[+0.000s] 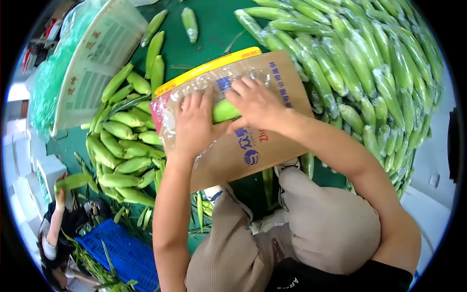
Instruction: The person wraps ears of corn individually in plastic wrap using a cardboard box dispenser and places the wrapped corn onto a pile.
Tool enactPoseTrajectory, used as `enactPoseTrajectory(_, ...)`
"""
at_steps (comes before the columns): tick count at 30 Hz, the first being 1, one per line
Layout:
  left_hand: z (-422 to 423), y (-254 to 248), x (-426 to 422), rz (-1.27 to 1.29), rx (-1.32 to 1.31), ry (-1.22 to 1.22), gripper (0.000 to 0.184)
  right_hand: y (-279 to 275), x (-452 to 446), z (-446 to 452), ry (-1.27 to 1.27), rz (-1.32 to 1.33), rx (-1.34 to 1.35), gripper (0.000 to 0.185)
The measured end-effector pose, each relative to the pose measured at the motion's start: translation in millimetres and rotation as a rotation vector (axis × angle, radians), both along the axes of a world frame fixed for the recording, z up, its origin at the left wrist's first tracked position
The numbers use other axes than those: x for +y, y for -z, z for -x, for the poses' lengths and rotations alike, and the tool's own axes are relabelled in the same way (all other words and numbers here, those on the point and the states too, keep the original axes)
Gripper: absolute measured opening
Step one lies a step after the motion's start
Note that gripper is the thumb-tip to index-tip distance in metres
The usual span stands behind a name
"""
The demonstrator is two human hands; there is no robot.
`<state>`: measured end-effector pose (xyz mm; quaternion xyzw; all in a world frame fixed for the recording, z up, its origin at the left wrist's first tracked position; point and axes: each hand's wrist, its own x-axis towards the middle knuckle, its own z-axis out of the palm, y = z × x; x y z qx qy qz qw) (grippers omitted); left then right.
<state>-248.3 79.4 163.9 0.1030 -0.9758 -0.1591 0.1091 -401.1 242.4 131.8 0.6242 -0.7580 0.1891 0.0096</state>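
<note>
An ear of corn (225,111) in its green husk lies between my two hands, over a cardboard box panel (228,163) with blue and red print. My left hand (195,119) curls around the left end of the corn, its fingertips against clear plastic film (168,104). From the other side, my right hand (255,102) grips the right end, with its fingers over the top. Both thumbs point inward along the near side of the corn. The hands hide both ends. A yellow printed strip (209,66) runs along the far edge of the cardboard.
Unwrapped corn (129,141) is piled on the left and film-wrapped corn (360,58) on the right. Behind the left pile stands a white crate (90,63) with green plastic. At lower left are a blue basket (119,255) and another person's hand (60,199) holding corn.
</note>
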Motion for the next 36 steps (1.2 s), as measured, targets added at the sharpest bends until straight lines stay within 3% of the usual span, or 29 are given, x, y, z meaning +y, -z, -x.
enactPoseTrajectory(2, -32.2, 7.7, -18.4, -0.051, 0.189, -0.138, 0.100, -8.3, -3.1, 12.0, -0.102, -0.090, -0.007, 0.073)
enactPoseTrajectory(3, -64.7, 13.5, -22.6, -0.382, 0.333, -0.242, 0.104, -10.7, -3.4, 14.9, -0.131, -0.126, -0.016, 0.074)
enactPoseTrajectory(5, -110.5, 5.4, -25.2, -0.089, 0.072, -0.134, 0.104, -14.3, -7.7, 20.7, -0.130, -0.151, -0.018, 0.074)
enactPoseTrajectory(7, -124.6, 13.3, -4.3, -0.101, -0.141, -0.298, 0.087, -13.8, -9.5, 16.6, -0.159, -0.171, -0.028, 0.074)
enactPoseTrajectory(8, -121.5, 16.1, 0.4, -0.143, -0.109, -0.434, 0.063, -11.2, -9.4, 17.3, -0.160, -0.134, -0.096, 0.071)
enactPoseTrajectory(9, -128.8, 34.9, -6.0, -0.020, -0.017, -0.454, 0.050, -9.5, -9.2, 19.4, -0.134, -0.098, -0.083, 0.070)
enactPoseTrajectory(10, -129.4, 39.0, -8.1, -0.067, 0.067, -0.517, 0.042, -8.4, -4.9, 14.9, -0.106, -0.067, -0.075, 0.070)
enactPoseTrajectory(12, -130.8, 38.8, -1.1, -0.192, 0.277, -0.608, 0.028, -17.9, 8.0, 6.6, -0.066, -0.058, -0.041, 0.063)
enactPoseTrajectory(14, -125.7, 49.0, 10.9, -0.461, 0.563, -0.685, 0.019, -26.2, 14.6, 7.4, -0.222, -0.140, -0.086, 0.060)
enactPoseTrajectory(15, -114.9, 44.7, 19.8, -0.527, 0.657, -0.661, 0.022, -28.3, 19.1, 6.3, -0.285, -0.179, -0.120, 0.059)
enactPoseTrajectory(17, -96.9, 37.1, 48.9, -0.537, 0.485, -0.531, 0.025, -28.5, 22.8, -2.2, -0.358, -0.241, -0.229, 0.056)
enactPoseTrajectory(19, -69.1, 29.5, 68.0, 0.018, 0.182, -0.098, 0.037, -18.0, 19.9, -4.9, -0.374, -0.243, -0.271, 0.056)
enactPoseTrajectory(22, -56.9, 14.8, 60.1, 0.000, 0.039, -0.099, 0.054, -23.9, 9.7, -1.9, -0.254, -0.022, -0.247, 0.060)
enactPoseTrajectory(24, -24.5, 10.6, 33.9, 0.181, -0.025, -0.161, 0.062, -12.4, 3.1, -5.5, -0.073, 0.151, -0.162, 0.058)
enactPoseTrajectory(25, -5.2, 14.4, 8.6, 0.241, 0.008, -0.106, 0.061, -9.2, -1.3, -1.4, -0.033, 0.198, -0.114, 0.054)
enactPoseTrajectory(26, 16.9, 28.9, -15.2, 0.154, 0.081, -0.152, 0.061, -0.2, -6.0, 14.2, -0.165, 0.182, 0.233, 0.061)
enactPoseTrajectory(27, 36.2, 25.3, -43.6, 0.292, 0.062, -0.168, 0.059, -8.3, -17.5, 16.4, -0.142, 0.080, 0.108, 0.074)
enactPoseTrajectory(28, 52.3, 8.9, -59.9, 0.321, 0.044, -0.295, 0.051, -10.3, -25.8, 20.5, -0.153, -0.020, 0.195, 0.085)
enactPoseTrajectory(29, 64.7, 4.3, -71.7, 0.373, -0.024, -0.397, 0.041, -20.3, -37.6, 17.9, -0.101, -0.112, 0.170, 0.089)
enactPoseTrajectory(31, 58.3, -18.7, -60.3, -0.158, 0.198, -0.276, 0.043, -30.7, -62.0, 28.0, -0.050, -0.287, -0.005, 0.090)
enactPoseTrajectory(33, 45.7, 3.0, -34.6, -0.094, 0.460, -0.116, 0.053, 12.3, -75.6, 60.2, -0.092, -0.121, -0.001, 0.088)
enactPoseTrajectory(34, 38.0, 3.7, -19.4, 0.021, 0.400, -0.070, 0.057, 27.5, -80.9, 66.1, -0.112, -0.048, -0.005, 0.086)
enactPoseTrajectory(36, 24.3, 3.4, -4.8, 0.214, 0.336, -0.017, 0.063, -25.7, -83.3, 48.5, -0.081, -0.368, -0.410, 0.080)
